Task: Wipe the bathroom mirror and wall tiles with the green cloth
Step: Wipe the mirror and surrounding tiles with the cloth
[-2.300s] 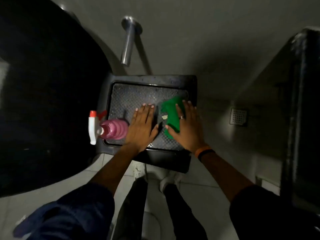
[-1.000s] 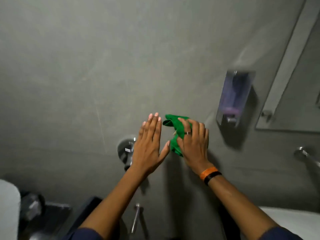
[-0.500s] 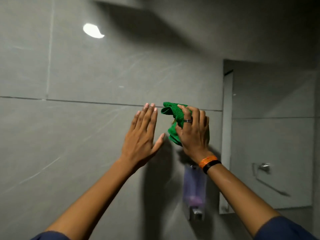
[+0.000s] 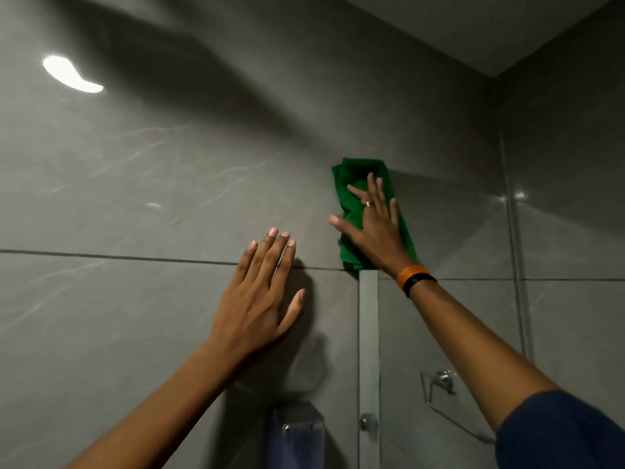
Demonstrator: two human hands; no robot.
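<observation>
Green folded terry cloth [image 4: 355,198] now pressed flat on the grey glossy wall tile [image 4: 169,164] just above the mirror's top-left corner [image 4: 368,299], up from mid-air. Right hand [image 4: 375,225] spread flat on it, fingers apart; left hand [image 4: 260,292] open, empty. Wiping looks begun.

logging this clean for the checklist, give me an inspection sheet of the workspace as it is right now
surface: grey wall tiles, glossy, faint streaks
job's things: green cloth folded, flat on the tile above the mirror top edge
clutter: nothing seen
grippers: right hand presses the cloth, fingers spread; left hand open, empty, by the wall
cables: nothing seen
surroundings: soap dispenser below; lamp glare upper left
</observation>
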